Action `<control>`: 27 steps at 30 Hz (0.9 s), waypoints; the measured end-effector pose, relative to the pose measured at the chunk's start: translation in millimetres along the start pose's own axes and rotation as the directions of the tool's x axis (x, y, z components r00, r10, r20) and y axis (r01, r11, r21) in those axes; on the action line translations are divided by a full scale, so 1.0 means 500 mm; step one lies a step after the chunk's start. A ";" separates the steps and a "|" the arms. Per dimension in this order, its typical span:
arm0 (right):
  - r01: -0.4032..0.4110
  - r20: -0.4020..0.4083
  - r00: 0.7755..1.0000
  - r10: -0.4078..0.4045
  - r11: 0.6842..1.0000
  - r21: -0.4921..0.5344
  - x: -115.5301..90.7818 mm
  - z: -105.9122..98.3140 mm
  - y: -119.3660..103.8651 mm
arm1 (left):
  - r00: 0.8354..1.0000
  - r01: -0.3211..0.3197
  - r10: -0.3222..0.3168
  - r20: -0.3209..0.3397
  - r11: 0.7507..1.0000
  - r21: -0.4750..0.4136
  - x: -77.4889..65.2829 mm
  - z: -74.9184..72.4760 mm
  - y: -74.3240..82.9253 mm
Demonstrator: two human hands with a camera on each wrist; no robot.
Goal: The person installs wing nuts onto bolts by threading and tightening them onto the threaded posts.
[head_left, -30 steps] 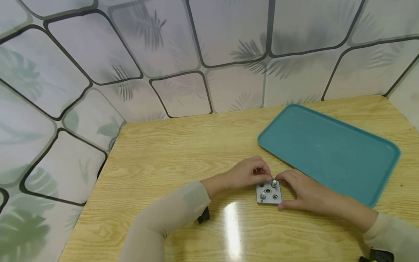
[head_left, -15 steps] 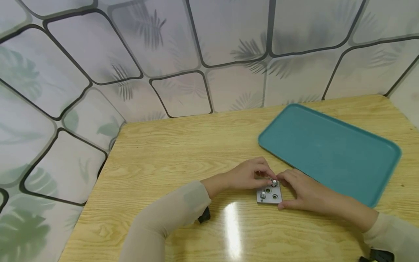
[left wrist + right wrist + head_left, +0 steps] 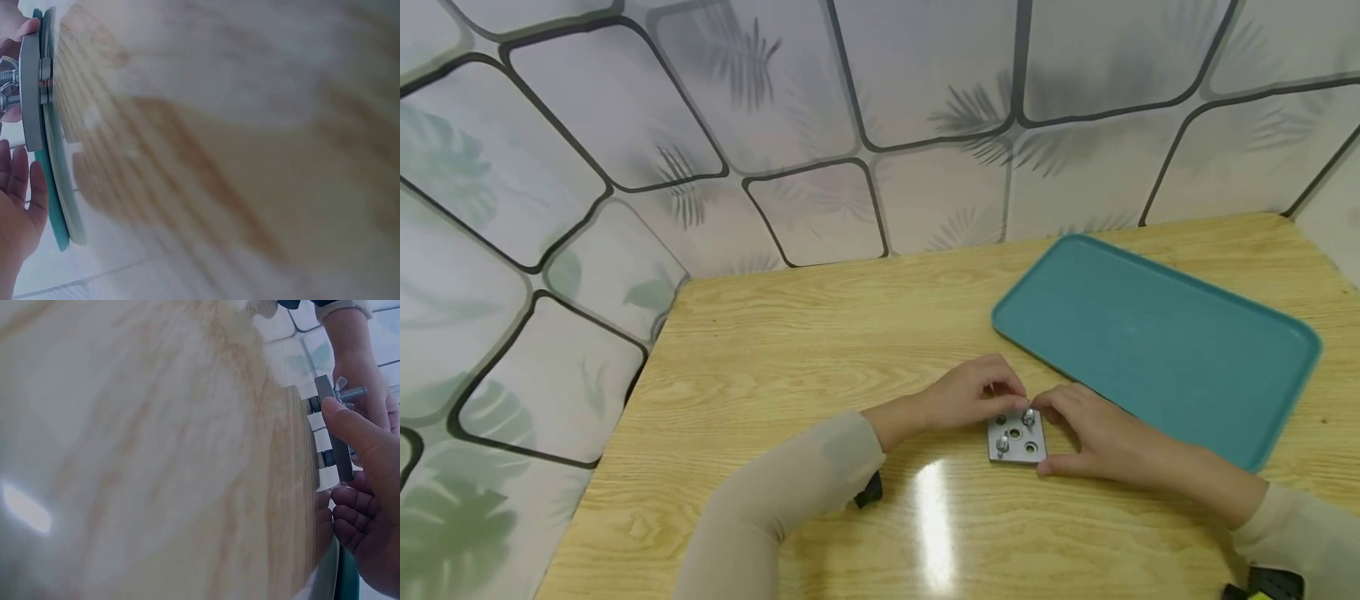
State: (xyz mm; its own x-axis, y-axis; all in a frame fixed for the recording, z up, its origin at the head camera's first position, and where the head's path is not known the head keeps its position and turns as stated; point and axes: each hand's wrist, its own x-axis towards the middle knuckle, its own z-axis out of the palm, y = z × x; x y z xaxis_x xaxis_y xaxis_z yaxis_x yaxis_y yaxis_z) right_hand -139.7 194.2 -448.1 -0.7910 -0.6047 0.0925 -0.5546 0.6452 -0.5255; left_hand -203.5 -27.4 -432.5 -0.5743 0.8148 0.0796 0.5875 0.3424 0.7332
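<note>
A square metal plate (image 3: 1017,450) with several holes sits over the table, raised on bolt heads (image 3: 324,459) that show beneath it in the right wrist view. Two bolts stand up through it, one near the front left with a wing nut (image 3: 1002,444), the other at the far right corner with a second wing nut (image 3: 1028,417). My left hand (image 3: 966,393) pinches at that far right wing nut with thumb and forefinger. My right hand (image 3: 1101,437) grips the plate's right side, its thumb (image 3: 344,419) on the edge and forefinger at the far corner.
A teal tray (image 3: 1157,342) lies at an angle on the wooden table (image 3: 820,350), just beyond my right hand. A patterned wall covering (image 3: 947,200) rises along the back and left of the table.
My left thumb and forefinger rolled forward over the far right wing nut, then drew back to its far side. The right hand and the plate have stayed in place.
</note>
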 end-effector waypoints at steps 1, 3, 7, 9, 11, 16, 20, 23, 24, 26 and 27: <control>-0.003 0.002 1.000 0.003 1.000 -0.001 0.000 0.000 0.000 | 1.000 -0.017 0.018 0.016 1.000 -0.004 0.001 0.001 0.000; -0.004 0.002 1.000 0.004 1.000 -0.009 -0.001 -0.001 0.000 | 0.998 -0.040 0.040 0.053 0.999 0.000 0.002 0.002 0.001; -0.005 -0.001 1.000 0.005 1.000 -0.024 0.000 0.000 0.001 | 0.992 -0.055 0.053 0.111 0.998 0.022 0.004 0.004 0.002; -0.004 0.002 1.000 0.004 1.000 -0.024 0.000 0.000 0.001 | 0.991 -0.055 0.050 0.127 0.998 0.029 0.003 0.004 0.002; -0.008 0.006 1.000 0.008 1.000 -0.020 0.000 0.000 0.000 | 0.990 -0.066 0.063 0.127 0.998 0.018 0.003 0.003 0.001; -0.014 0.010 1.000 0.014 1.000 -0.009 -0.001 -0.001 -0.001 | 0.990 -0.101 0.098 0.101 0.995 0.020 0.002 0.000 -0.003; -0.008 0.011 1.000 0.008 1.000 -0.001 -0.001 -0.001 0.000 | 0.997 -0.057 0.054 0.056 0.998 0.041 0.000 -0.002 -0.003; 0.000 0.004 1.000 0.000 1.000 0.002 0.001 0.000 0.001 | 1.000 -0.007 0.007 0.024 0.999 0.031 0.000 -0.002 -0.003; 0.002 0.003 1.000 -0.002 1.000 0.002 0.001 0.001 0.002 | 1.000 0.002 -0.002 0.020 1.000 0.024 0.000 -0.002 -0.003; 0.004 -0.002 1.000 -0.004 1.000 -0.001 0.003 0.002 0.003 | 1.000 0.004 -0.004 0.020 1.000 0.006 -0.001 -0.001 -0.004; 0.006 -0.002 1.000 -0.006 1.000 -0.002 0.002 0.002 0.003 | 1.000 -0.002 0.002 0.027 1.000 0.000 -0.001 -0.001 -0.005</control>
State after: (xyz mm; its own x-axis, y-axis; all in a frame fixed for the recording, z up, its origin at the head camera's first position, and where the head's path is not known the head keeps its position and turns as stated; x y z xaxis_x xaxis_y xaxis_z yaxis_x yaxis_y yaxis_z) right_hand -141.1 193.9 -449.8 -0.7885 -0.6072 0.0975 -0.5596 0.6427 -0.5232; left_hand -205.1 -28.7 -434.0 -0.5574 0.8278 0.0634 0.5887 0.3403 0.7332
